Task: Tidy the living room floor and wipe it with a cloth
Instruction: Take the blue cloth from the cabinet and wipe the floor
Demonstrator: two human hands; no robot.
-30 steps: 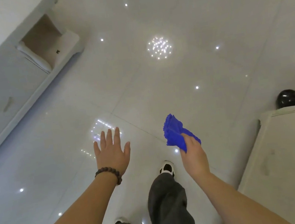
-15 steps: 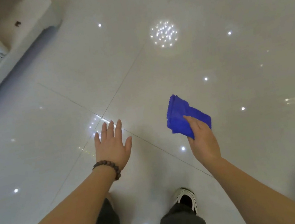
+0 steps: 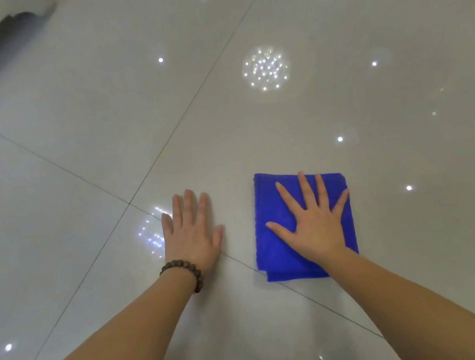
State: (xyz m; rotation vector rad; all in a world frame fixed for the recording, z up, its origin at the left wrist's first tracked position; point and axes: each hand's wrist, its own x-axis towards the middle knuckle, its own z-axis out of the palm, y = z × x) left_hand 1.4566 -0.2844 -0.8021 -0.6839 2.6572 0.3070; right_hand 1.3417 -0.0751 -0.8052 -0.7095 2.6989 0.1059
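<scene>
I see my right hand (image 3: 313, 227) spread flat on the folded blue cloth (image 3: 274, 254); left hand (image 3: 190, 235) flat, fingers together, on the glossy floor (image 3: 101, 131).

I see the cloth (image 3: 274, 235) lying flat on the floor (image 3: 254, 134) — a bright blue square, folded, with layered edges showing along its near side. It sits right of centre, its near left corner just over a tile joint. The floor is glossy pale tile, crossed by thin dark joints and dotted with reflected lights — one round cluster beyond the cloth.
</scene>
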